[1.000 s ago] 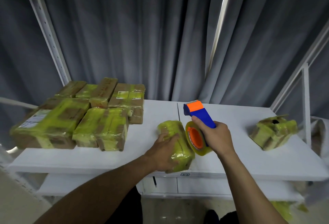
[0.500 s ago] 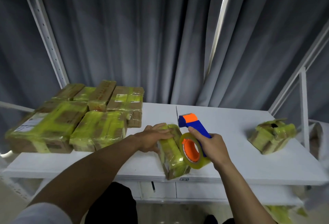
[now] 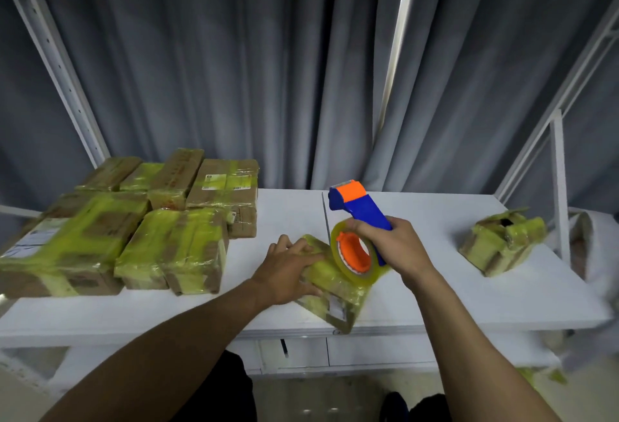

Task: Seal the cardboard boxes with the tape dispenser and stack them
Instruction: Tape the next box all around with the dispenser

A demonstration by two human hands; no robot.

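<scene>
The box (image 3: 330,284) has swung flatter near the front edge of the worktop (image 3: 452,297) since before. Our left grip (image 3: 288,270) presses it open-palmed; our right grip (image 3: 395,247) clasps the tape dispenser (image 3: 366,208) (roll (image 3: 355,254) seemingly touching the box). We should hold firm, pulling tape taut.

Cardboard box (image 3: 330,282): brown, matt, overlaid with glossy, crinkled yellow-green tape. Tape dispenser (image 3: 360,212): smooth blue and orange plastic; its tape roll (image 3: 355,254) is translucent and shiny. Table (image 3: 435,291): smooth white, matt. Curtain (image 3: 268,69): grey cloth, matt, in folds. Frame (image 3: 557,183): white-painted metal.
</scene>
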